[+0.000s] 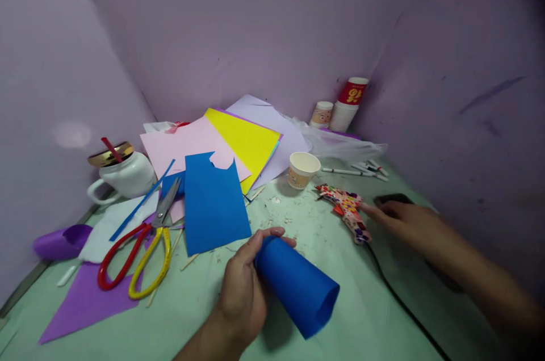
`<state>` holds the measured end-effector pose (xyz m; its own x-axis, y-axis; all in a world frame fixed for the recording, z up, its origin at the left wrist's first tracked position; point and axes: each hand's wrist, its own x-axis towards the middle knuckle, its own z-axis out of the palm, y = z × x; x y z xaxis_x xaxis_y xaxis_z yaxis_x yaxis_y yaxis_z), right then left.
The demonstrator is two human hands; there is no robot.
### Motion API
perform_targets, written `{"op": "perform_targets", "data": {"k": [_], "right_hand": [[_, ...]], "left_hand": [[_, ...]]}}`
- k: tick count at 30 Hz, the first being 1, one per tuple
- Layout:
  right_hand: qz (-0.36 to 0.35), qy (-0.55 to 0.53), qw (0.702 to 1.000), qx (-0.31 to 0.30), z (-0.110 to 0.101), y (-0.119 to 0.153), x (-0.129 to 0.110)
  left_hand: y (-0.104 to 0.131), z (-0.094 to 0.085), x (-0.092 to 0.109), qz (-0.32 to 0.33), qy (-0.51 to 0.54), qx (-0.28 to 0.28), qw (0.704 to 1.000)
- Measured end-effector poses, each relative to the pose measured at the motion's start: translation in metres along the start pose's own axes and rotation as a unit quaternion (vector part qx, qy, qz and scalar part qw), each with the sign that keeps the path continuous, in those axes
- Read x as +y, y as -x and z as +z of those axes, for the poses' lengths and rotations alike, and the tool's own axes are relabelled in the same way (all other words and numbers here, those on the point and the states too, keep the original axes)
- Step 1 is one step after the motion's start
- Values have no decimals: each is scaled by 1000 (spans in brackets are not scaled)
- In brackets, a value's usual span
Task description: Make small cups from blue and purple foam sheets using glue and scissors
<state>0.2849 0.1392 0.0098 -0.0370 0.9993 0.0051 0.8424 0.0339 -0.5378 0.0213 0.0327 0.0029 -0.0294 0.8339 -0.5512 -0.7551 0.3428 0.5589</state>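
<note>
Fingers of your left hand [244,287] are closed around the narrower end of a blue paper tube [293,284], which slants above the pale green table [361,310] with its open end toward the lower right. Your right hand [411,227] reaches to the patterned glue gun [351,208], forefinger at its back edge, though whether those fingers grip it cannot be told; a paper cup [303,171] stands just beyond.

On my monitor, I have the left hand [247,284] at 6 o'clock: fingers [279,231] curled, palm facing 3, forearm at 7. I have the right arm [477,264] at 4 o'clock; the right hand [402,220] points toward 10.
</note>
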Motion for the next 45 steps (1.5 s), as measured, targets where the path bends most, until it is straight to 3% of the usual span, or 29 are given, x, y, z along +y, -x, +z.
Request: {"op": "perform_targets", "data": {"k": [3, 7, 13, 15, 18, 21, 23, 26, 32, 40, 45], "right_hand": [[87, 52, 991, -86, 17, -16, 2], [130, -44, 985, -107, 29, -20, -5], [105, 55, 985, -129, 25, -17, -16], [139, -21, 981, -132, 26, -16, -19], [222, -198, 946, -131, 28, -6, -21], [237, -306, 916, -107, 29, 15, -17], [207, -359, 907, -79, 27, 31, -12], [126, -373, 918, -49, 20, 48, -5], [-12, -385, 919, -89, 14, 61, -11], [-165, -253, 936, -181, 14, 74, -42], [-284, -101, 941, -155, 11, 71, -42]], "left_hand": [[0, 2, 1, -22, 0, 6, 1000], [-2, 1, 3, -29, 5, 8, 1000], [-3, -1, 3, -34, 14, 5, 999], [-3, -1, 4, -36, 13, 9, 999], [-2, 0, 6, -38, 12, 11, 999], [-2, -1, 7, -45, 9, 9, 999], [-3, -2, 7, -50, 6, 5, 999], [-3, -3, 5, -68, -9, -11, 998], [-4, -5, -1, -103, -75, -7, 992], [-5, -4, -1, -131, -75, -2, 989], [-4, -2, -1, -129, -90, 7, 988]]}}
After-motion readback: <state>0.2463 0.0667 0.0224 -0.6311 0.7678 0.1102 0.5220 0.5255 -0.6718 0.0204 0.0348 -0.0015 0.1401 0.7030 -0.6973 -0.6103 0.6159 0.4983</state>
